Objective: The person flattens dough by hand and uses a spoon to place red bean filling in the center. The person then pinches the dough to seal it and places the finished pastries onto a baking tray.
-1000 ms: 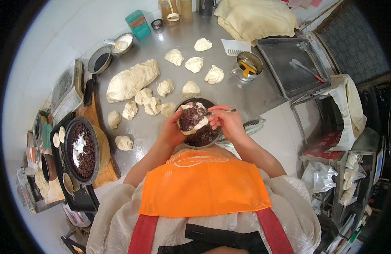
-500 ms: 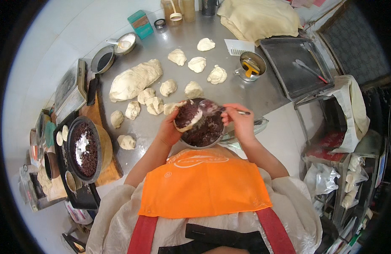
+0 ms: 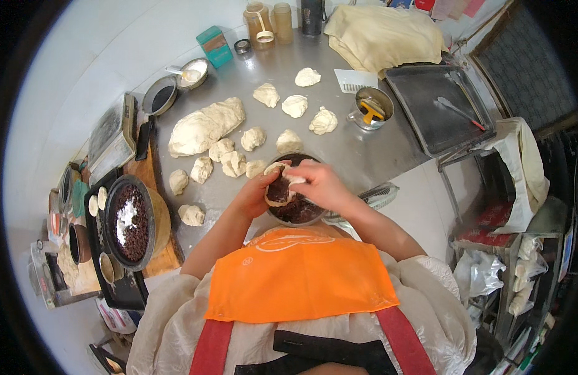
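Left hand (image 3: 254, 195) cupping filled dough (image 3: 280, 185) | right hand (image 3: 319, 186) fingers pinching its rim shut | held over dark bowl (image 3: 299, 211) | dough lumps (image 3: 234, 164) on steel surface (image 3: 357, 150)

Our hands close over the filled dough

Half a second on, our right hand (image 3: 317, 185) has left the spoon and joined our left hand (image 3: 254, 195), pinching the dough (image 3: 280, 185) around its dark filling.

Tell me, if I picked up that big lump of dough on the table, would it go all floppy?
Probably yes. The big dough lump lies slumped and uneven on the metal table, so it would likely sag and stretch. It dwarfs the small dough pieces, so it is likely heavy. It may also stick to your hands.
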A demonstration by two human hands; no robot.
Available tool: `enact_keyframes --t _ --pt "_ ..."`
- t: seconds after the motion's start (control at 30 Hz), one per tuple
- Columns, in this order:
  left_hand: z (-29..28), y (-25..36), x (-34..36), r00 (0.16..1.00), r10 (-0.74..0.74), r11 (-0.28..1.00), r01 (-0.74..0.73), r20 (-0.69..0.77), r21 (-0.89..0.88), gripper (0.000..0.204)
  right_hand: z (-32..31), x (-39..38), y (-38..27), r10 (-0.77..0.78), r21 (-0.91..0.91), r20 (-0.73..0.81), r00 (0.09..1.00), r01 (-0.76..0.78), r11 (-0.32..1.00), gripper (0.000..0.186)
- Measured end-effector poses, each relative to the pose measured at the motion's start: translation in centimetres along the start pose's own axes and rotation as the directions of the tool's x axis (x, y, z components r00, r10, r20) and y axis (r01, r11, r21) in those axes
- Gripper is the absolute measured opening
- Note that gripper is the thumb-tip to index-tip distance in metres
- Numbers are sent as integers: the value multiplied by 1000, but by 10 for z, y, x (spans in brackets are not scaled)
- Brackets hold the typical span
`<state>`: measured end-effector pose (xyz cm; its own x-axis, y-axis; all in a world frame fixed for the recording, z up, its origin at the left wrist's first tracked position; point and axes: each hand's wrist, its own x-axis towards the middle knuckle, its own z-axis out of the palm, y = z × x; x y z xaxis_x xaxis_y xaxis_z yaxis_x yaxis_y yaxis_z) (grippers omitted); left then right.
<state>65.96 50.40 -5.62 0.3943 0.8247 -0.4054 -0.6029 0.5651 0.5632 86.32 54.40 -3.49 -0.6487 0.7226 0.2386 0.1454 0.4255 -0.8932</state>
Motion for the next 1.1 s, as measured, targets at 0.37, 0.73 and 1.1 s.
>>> enact_keyframes --t 0.37,0.73,1.1 --pt "24 2 9 995 -97 989 99 -20 109 65 -38 21 -12 279 -61 93 956 -274 960 64" --pt "-7 13 28 937 -70 993 99 -341 69 68 -6 -7 31 575 486 18 818 -510 709 16" --pt "27 10 16 948 -78 967 147 -307 207 56 17 -12 15 -211 -391 -100 972 157 907 34"
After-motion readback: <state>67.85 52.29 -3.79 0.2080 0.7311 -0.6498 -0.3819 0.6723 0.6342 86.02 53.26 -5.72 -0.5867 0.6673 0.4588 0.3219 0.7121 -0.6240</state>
